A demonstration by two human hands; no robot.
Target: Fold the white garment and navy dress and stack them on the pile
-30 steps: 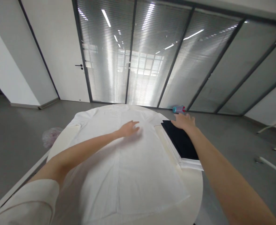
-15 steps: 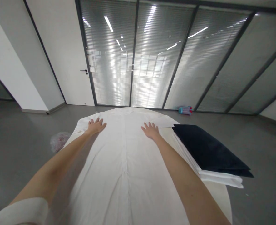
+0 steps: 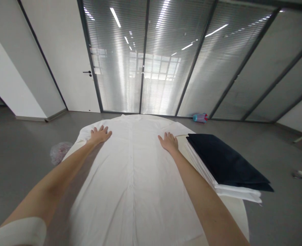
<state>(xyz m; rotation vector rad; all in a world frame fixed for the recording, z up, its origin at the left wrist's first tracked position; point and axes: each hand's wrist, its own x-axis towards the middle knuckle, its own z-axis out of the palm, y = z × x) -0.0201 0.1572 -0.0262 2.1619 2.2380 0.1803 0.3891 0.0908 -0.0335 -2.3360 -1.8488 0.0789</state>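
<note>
A white button-front shirt (image 3: 131, 167) lies spread out over a round pale table (image 3: 234, 206), its collar at the far end and its button strip running down the middle. Wrinkles show along its lower front. My left hand (image 3: 99, 135) rests palm down near the shirt's far left side, fingers spread. On the far right side, close to the sleeve, my right hand (image 3: 168, 141) also lies flat with its fingers apart. Neither hand grips the cloth.
Folded dark navy cloth (image 3: 225, 160) sits on folded white cloth (image 3: 239, 194) at the table's right edge. A clear plastic bag (image 3: 60, 152) is on the floor at left. A blue and pink striped object (image 3: 200, 118) lies by the glass partition (image 3: 161, 68).
My right hand has slid slightly to the right across the shirt. My left hand stays in about the same place on the cloth. The whole view has shifted a little.
</note>
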